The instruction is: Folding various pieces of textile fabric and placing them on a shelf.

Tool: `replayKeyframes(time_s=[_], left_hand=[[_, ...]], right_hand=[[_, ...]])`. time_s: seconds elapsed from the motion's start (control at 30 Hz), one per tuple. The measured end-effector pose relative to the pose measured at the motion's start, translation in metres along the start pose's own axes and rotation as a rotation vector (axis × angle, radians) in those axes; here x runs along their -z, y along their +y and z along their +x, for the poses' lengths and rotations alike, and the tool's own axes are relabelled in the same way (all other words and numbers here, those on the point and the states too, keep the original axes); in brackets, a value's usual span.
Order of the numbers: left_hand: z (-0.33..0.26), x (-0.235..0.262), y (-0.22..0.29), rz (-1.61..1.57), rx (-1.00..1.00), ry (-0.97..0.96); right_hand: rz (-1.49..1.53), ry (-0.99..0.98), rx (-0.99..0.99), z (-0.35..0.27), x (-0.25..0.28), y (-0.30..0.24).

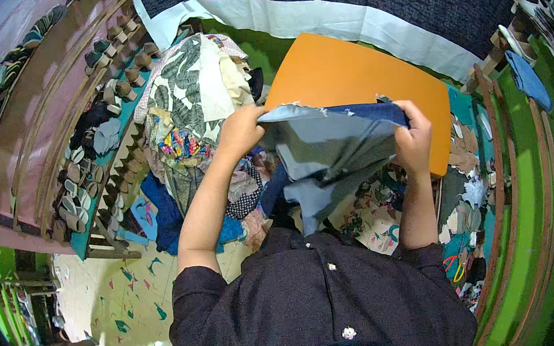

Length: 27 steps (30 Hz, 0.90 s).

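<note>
The fingers of the left hand (242,133) pinch one upper end of a grey-blue cloth (338,139), and those of the right hand (414,139) are closed on the opposite end, so the cloth hangs between them in the middle of the frame. It looks like denim: I would judge it light, soft and floppy, not slippery, and hard to damage. Its upper edge is frayed, so a hold a little inside this edge should be safer than one on the threads. The lower part falls in folds toward the dark shirt (292,295) at bottom centre and may bunch if it is slack. Behind, at upper centre, the orange board (354,67) has rounded corners. The heaped fabrics (176,85), left of centre, limit the left side; more room seems to be above the board.
</note>
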<state>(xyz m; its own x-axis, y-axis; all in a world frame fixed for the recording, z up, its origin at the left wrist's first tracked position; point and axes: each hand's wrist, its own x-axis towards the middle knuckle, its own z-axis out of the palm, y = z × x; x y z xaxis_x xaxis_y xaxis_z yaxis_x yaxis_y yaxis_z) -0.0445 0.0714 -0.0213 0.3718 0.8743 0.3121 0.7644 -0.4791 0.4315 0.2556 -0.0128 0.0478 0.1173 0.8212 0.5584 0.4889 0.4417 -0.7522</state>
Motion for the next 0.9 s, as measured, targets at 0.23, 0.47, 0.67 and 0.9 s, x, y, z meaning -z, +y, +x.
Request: replayKeyframes(time_s=[0.23, 0.47, 0.67, 0.9], left_hand=[[-0.011, -0.018, -0.018, 0.034, 0.064, -0.060], [0.015, -0.005, -0.010, -0.592, 0.230, 0.215], [0.024, -0.003, -0.011, -0.744, 0.165, 0.299], [0.030, 0.006, 0.041, -1.094, 0.250, 0.266]], right_hand=[[0.045, 0.107, -0.022, 0.005, 0.034, -0.003], [-0.096, -0.018, -0.124, -0.001, 0.057, 0.005], [-0.220, -0.139, -0.265, -0.015, 0.071, 0.033], [-0.283, -0.030, -0.296, -0.022, 0.073, 0.061]])
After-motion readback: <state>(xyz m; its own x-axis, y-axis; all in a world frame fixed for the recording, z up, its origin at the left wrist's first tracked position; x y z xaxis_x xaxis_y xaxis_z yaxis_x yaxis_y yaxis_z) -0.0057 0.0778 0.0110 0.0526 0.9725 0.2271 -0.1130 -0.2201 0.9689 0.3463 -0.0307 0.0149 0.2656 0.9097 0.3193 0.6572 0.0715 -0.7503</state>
